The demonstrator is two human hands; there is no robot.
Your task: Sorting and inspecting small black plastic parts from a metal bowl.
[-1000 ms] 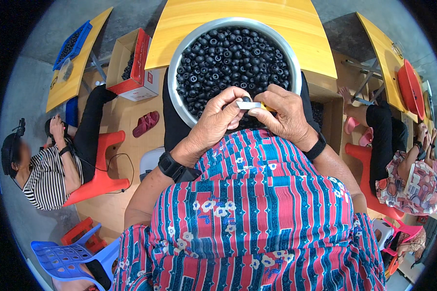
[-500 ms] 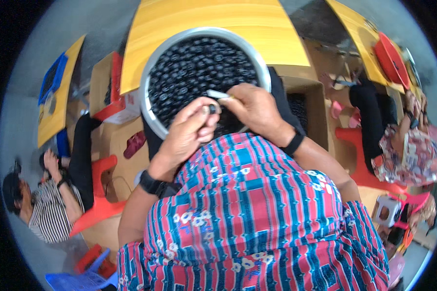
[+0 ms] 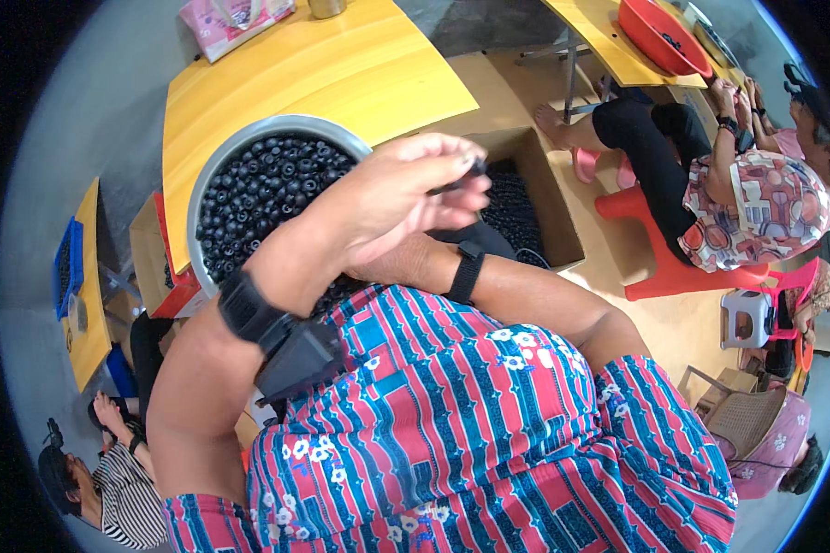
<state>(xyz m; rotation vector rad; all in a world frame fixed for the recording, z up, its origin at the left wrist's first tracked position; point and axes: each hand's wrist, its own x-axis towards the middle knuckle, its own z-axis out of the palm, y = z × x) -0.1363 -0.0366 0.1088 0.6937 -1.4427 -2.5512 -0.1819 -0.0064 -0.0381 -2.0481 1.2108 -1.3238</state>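
Note:
My left hand (image 3: 406, 194) is stretched across to the right, its fingers blurred and bent round a small black round piece (image 3: 475, 170) at the fingertips. It is above the near side of an open cardboard box (image 3: 563, 198) that holds many small black pieces. My right hand (image 3: 383, 261) lies lower, beneath the left wrist and close to my body. Its fingers are hidden, so what it holds does not show. A metal basin (image 3: 196, 207) full of black, round, ring-marked pieces (image 3: 267, 184) is in front of me, partly covered by my left forearm.
A yellow table (image 3: 323, 78) stands beyond the basin, with a pink-and-white package (image 3: 235, 23) on it. To the right, a person (image 3: 756, 198) sits on a red stool (image 3: 646, 249) near a red basin (image 3: 659, 41). Another person (image 3: 124, 488) sits at lower left.
My left hand has moved right, from over the basin to above the box, crossing over my right hand. The white, narrow tool in my right hand is now out of sight. The view has shifted right.

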